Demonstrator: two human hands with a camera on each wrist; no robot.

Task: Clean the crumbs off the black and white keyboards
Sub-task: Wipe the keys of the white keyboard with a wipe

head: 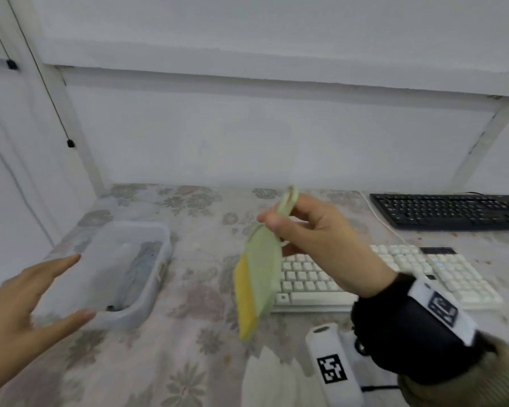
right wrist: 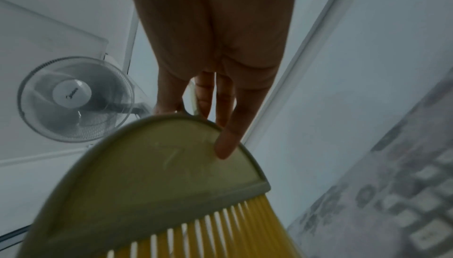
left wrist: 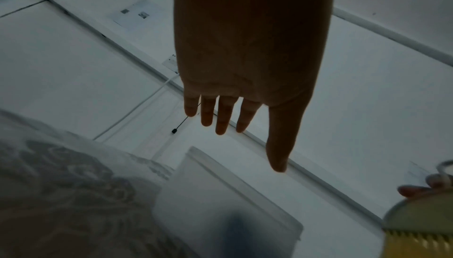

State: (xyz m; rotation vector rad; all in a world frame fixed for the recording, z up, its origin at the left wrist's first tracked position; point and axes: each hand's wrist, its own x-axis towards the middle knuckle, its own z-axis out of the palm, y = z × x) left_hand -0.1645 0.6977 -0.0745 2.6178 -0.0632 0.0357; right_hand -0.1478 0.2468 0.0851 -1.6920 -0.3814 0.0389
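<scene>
Dangling bristles-down over the near-left end of the white keyboard, the little green brush with yellow bristles is pinched at its handle by the right hand, black keyboard sitting farther back, while the left hand, fingers spread and holding nothing, hovers by the clear plastic tub.

Home desk nook: floral tablecloth, two keyboards, fan, white walls.
</scene>
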